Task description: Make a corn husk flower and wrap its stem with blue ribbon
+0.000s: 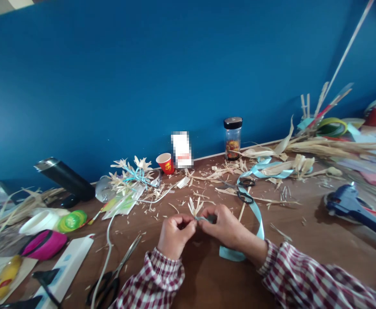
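Observation:
A small pale flower of dried husk strips [195,206] stands upright between my hands. My left hand [175,236] is closed, thumb and fingers pinching the flower's base. My right hand [221,225] pinches a light blue ribbon [256,214] right beside that base, its fingertips almost touching the left ones. From under the right wrist the ribbon runs back across the table, with another piece of it lying below the wrist. Black-handled scissors [245,196] lie just beyond the right hand. Larger scissors [118,270] rest to the left of my left sleeve.
Husk scraps litter the brown table [207,274]. Finished-looking husk flowers [132,176], a red paper cup [165,163] and a lidded glass jar [233,139] stand near the blue wall. A blue glue gun [345,201] is at right; a power strip [67,268] and white cable lie left.

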Motion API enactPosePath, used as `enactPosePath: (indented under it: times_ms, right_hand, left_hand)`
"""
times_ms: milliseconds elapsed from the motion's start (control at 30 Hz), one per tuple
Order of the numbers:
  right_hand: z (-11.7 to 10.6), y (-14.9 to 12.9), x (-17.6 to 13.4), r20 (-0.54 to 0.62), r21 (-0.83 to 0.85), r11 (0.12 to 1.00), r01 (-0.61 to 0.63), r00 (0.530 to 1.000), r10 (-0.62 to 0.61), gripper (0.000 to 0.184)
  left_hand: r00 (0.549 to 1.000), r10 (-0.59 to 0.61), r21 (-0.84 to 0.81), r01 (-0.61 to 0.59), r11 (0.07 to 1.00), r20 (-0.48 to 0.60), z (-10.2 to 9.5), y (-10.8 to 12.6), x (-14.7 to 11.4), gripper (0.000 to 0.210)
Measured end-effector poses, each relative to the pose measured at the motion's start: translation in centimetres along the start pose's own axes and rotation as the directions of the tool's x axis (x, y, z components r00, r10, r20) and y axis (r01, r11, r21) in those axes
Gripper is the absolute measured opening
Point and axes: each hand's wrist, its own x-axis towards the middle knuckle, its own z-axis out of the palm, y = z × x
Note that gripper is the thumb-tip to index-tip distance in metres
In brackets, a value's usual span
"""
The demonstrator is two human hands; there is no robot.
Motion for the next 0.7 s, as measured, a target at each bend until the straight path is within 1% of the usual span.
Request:
enactPosePath:
  times_ms: [67, 133, 167, 233, 333, 433, 533, 633, 700]
  right_hand:
    - [0.0, 0.3, 0.0, 0.007, 0.074, 0.997, -0.003, 1.0, 0.003, 0.012]
    - [0.0, 0.4, 0.0, 0.01, 0.162, 0.987, -0.022, 1.0, 0.02, 0.013]
    - [0.0, 0.4, 0.0, 0.008, 0.195, 0.98, -0.029, 1.0, 0.028, 0.014]
    - [-0.1, 0.3, 0.0, 0.01, 0.228, 0.973, -0.027, 1.0, 0.026, 0.014]
    - [-0.2, 0.0, 0.0, 0.039, 0.222, 0.975, 0.0, 0.999, -0.009, 0.014]
    - [-0.2, 0.0, 0.0, 0.056, 0.194, 0.981, 0.019, 0.998, -0.031, 0.015]
    - [-0.1, 0.2, -0.1, 0.054, 0.153, 0.988, 0.026, 0.998, -0.035, 0.014]
    - [0.2, 0.3, -0.2, 0.036, 0.103, 0.994, 0.046, 0.998, -0.05, 0.014]
    - [0.3, 0.3, -0.2, -0.003, 0.045, 0.995, 0.088, 0.996, -0.088, 0.013]
  left_hand:
    - [0.999, -0.046, -0.086, 0.047, 0.995, 0.016, 0.0, 0.2, -0.1, 0.021]
    - [0.991, -0.117, -0.165, 0.128, 0.978, 0.072, 0.0, 0.4, -0.2, 0.028]
    - [0.985, -0.144, -0.181, 0.161, 0.97, 0.099, 0.0, 0.4, -0.2, 0.03]
    - [0.98, -0.16, -0.174, 0.179, 0.968, 0.118, 0.0, 0.4, -0.2, 0.029]
    - [0.987, -0.15, -0.169, 0.159, 0.973, 0.063, 0.0, 0.0, -0.1, 0.029]
    - [0.992, -0.12, -0.156, 0.126, 0.98, 0.049, 0.1, -0.3, 0.0, 0.03]
    - [0.998, -0.051, -0.085, 0.053, 0.995, 0.02, 0.2, -0.6, -0.1, 0.025]
    - [0.999, 0.011, 0.02, -0.01, 1.0, -0.053, 0.5, -0.6, -0.3, 0.019]
    - [0.994, 0.034, 0.071, -0.027, 0.997, -0.103, 0.7, -0.4, -0.5, 0.016]
